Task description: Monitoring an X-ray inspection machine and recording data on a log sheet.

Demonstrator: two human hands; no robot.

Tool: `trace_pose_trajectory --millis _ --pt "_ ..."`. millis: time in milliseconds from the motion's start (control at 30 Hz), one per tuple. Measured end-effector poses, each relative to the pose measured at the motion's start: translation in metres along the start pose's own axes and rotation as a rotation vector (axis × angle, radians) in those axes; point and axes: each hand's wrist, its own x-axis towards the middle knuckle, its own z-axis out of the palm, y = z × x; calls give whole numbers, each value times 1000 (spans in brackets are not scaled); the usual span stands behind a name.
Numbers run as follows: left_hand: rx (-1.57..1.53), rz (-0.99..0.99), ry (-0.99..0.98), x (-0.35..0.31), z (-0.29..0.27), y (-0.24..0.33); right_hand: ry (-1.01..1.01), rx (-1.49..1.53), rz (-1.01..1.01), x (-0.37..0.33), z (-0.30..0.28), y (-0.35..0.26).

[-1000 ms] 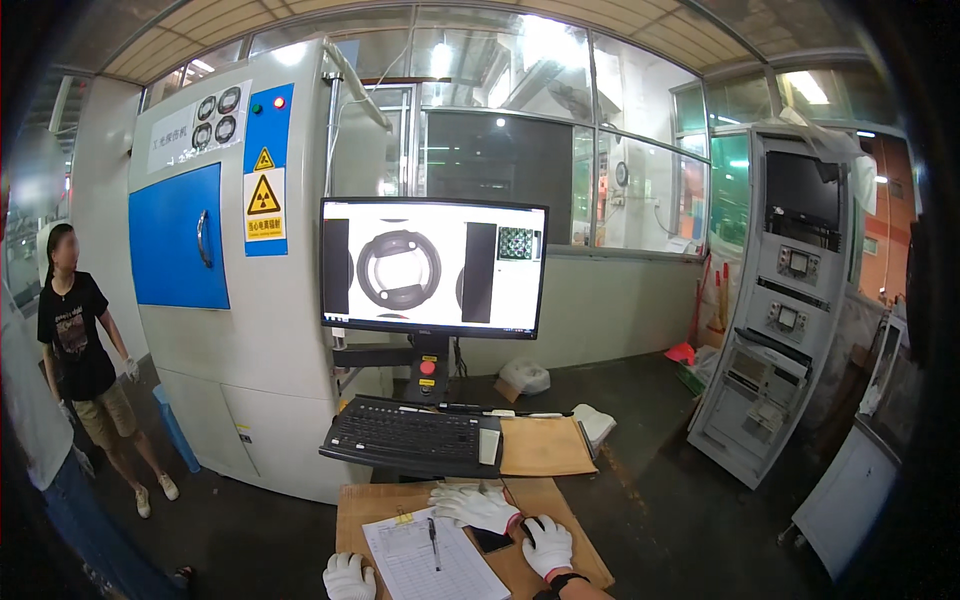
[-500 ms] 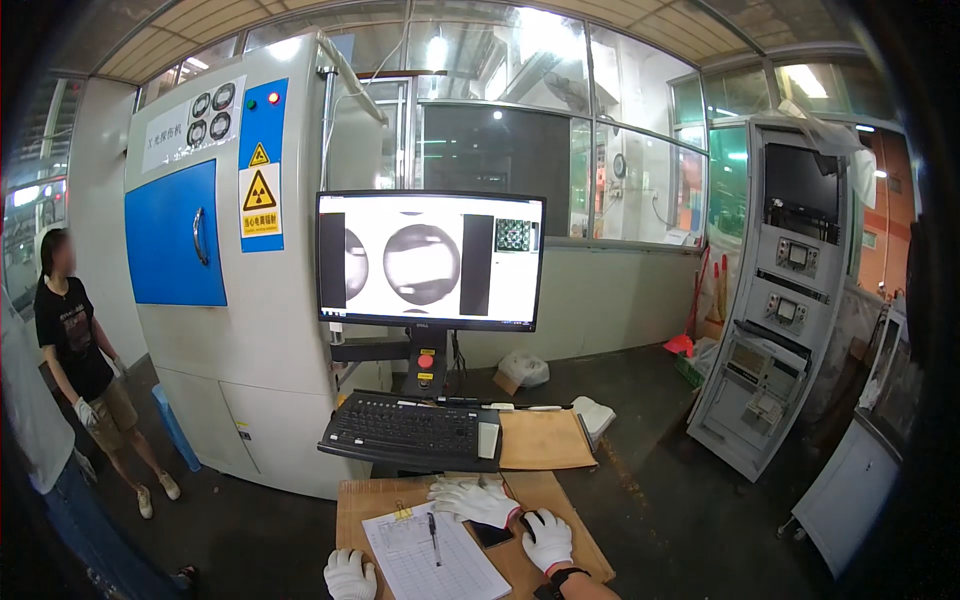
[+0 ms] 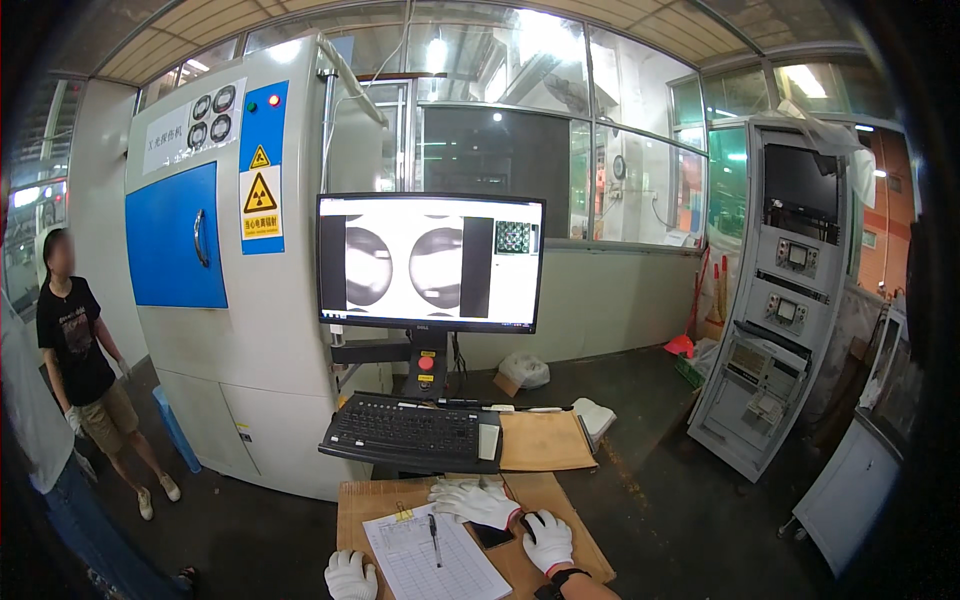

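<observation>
Instruments inside a grey rack, beyond gloved hands and mouse

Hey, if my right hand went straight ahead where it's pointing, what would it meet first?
The black computer mouse, since your right hand rests on it. Beyond, the line seems to run over brown cardboard, though depth is unclear.

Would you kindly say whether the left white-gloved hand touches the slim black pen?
Apart: the head view shows white paper between the left hand and the pen.
</observation>
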Motion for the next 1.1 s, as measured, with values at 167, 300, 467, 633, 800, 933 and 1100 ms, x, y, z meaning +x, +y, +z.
trace_pose_trajectory --millis 167,300,467,633,800,933,1100 --pt "-6 -14 -4 0 2 -1 38 -8 -21 0 -1 -3" --pt "-1 -7 16 0 2 -1 43 -5 -26 0 -1 -3" --pt "13 0 30 -1 4 -2 26 -23 -15 0 3 1" --pt "8 1 39 -2 3 -2 37 -7 -31 1 3 0" --pt "19 -15 21 -1 -2 3 14 2 -30 0 2 0" --pt "30 -25 15 -2 3 0 73 -6 -47 1 1 -2" --pt "18 -20 2 -1 2 0 88 4 -43 0 3 0"
